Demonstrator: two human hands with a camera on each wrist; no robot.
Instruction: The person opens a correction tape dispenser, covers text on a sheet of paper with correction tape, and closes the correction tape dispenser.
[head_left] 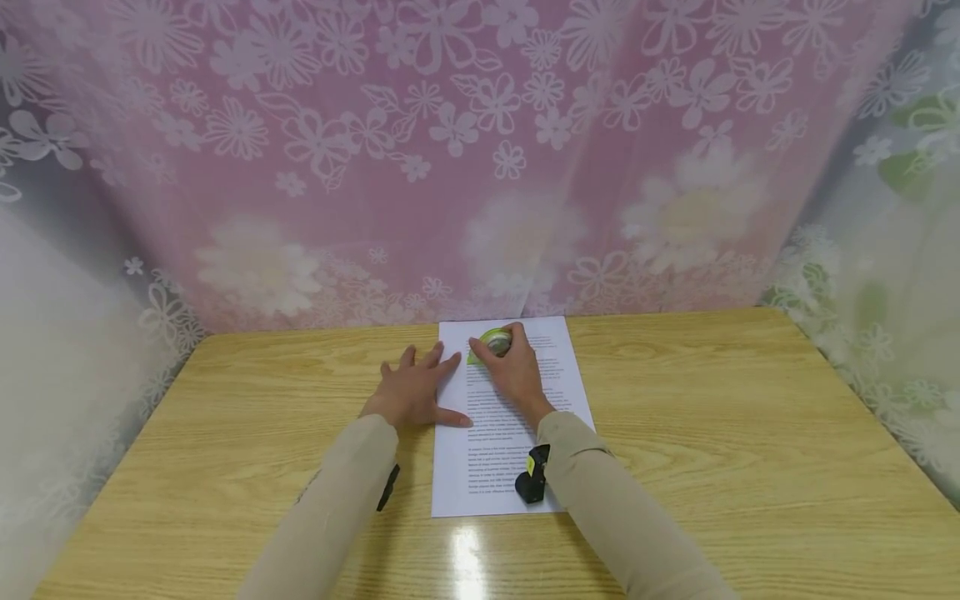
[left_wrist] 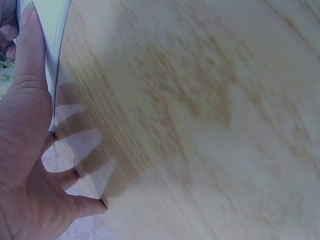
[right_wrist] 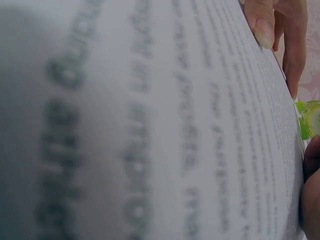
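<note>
A printed sheet of paper (head_left: 487,492) lies on the wooden table, and lines of its text fill most of the right wrist view. My left hand (head_left: 411,393) is spread flat at its left edge, the thumb and some fingertips resting on the paper and the others on the table. Near the top of the page, my right hand (head_left: 517,371) pinches a green correction tape dispenser (head_left: 495,342) between thumb and fingers. The dispenser's narrow end points down and left at the text. At the right edge of the right wrist view, the round body of the dispenser (right_wrist: 311,117) is partly cut off.
The wooden table (head_left: 712,433) extends to both sides of the paper. Behind it hangs a pink flowered curtain (head_left: 420,192), close to the paper's top edge. Each wrist carries a black camera, the right one (head_left: 532,475) being just above the page.
</note>
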